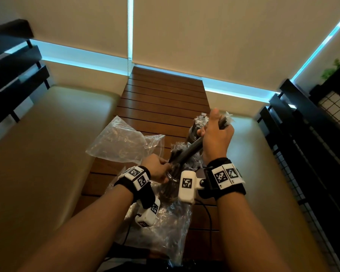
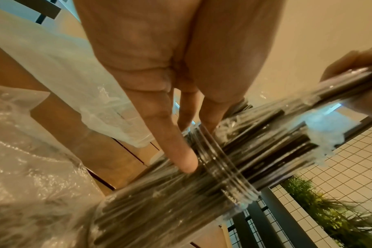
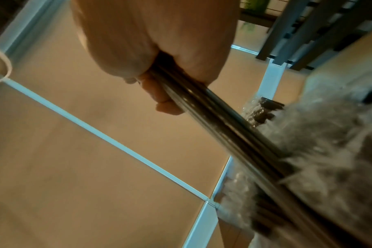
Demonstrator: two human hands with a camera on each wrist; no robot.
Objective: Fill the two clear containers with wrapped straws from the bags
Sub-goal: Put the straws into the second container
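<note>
Steadying the near clear ribbed container (image 1: 172, 178) for loading, the left hand (image 1: 157, 169) wraps its rim. The right hand (image 1: 216, 138) clamps a bundle of dark wrapped straws (image 1: 188, 152), angled down into it.

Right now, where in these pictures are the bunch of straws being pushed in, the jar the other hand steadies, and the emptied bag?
bundle of wrapped straws (image 3: 219, 117), right wrist view, mid-shaft below the gripping fingers.
clear container (image 2: 225, 169), left wrist view, ridged threaded neck.
empty plastic bag (image 1: 120, 142), head view, crumpled middle.

My wristbands (image 1: 225, 183) are black, carrying white tags with black square-code patterns. The straws (image 1: 190, 150) are dark in clear wrap; the slatted table (image 1: 161, 107) is brown.
</note>
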